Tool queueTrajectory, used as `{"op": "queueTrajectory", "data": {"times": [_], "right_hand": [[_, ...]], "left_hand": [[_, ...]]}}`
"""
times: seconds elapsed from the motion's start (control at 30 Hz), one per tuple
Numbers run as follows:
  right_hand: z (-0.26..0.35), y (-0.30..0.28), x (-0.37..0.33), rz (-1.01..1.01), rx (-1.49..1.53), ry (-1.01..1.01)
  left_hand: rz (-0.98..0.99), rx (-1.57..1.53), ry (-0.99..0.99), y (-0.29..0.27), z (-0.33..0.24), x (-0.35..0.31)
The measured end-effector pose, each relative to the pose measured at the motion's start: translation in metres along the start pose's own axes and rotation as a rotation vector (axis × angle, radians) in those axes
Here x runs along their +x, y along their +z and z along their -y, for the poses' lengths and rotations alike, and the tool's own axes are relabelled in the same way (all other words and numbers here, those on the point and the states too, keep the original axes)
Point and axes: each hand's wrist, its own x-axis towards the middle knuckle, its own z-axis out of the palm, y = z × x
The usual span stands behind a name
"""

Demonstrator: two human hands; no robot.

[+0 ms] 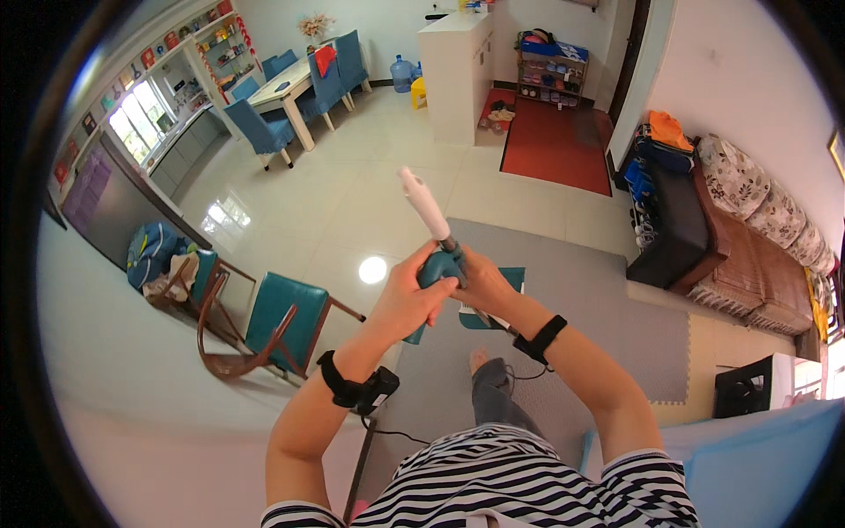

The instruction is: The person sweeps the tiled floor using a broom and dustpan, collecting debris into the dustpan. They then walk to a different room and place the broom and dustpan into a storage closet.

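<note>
Both my hands are together in the middle of the head view on a long-handled tool that looks like a flat mop. Its white handle end (423, 202) points up and away from me, above a short stretch of metal pole. My left hand (407, 295) closes on the rounded teal fitting (440, 267) of the pole, thumb across it. My right hand (484, 282) wraps the pole just beside that fitting. Further down, a flat teal piece (510, 310) shows behind my right wrist, over the grey mat; its join to the pole is hidden.
A teal-seated wooden chair (286, 321) stands to my left, near a blue bag (154, 255). The grey foam mat (607, 326) lies under my foot. On the right is a brown sofa (748, 264); ahead are a red rug (554, 141), a white cabinet (453, 84) and a dining table (295, 92).
</note>
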Motion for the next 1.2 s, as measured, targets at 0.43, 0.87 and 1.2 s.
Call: {"op": "queueTrajectory", "data": {"times": [0.43, 0.87, 1.2], "right_hand": [[-0.179, 0.006, 0.226, 0.077, 0.236, 0.07], [-0.362, -0.049, 0.387, 0.112, 0.012, 0.536], [-0.52, -0.109, 0.45, 0.013, -0.039, 0.632]], "left_hand": [[-0.079, 0.019, -0.086, -0.115, 0.019, 0.266], [-0.009, 0.133, -0.066, -0.262, 0.054, 0.544], [0.106, 0.375, -0.103, -0.359, 0.088, 0.775]]}}
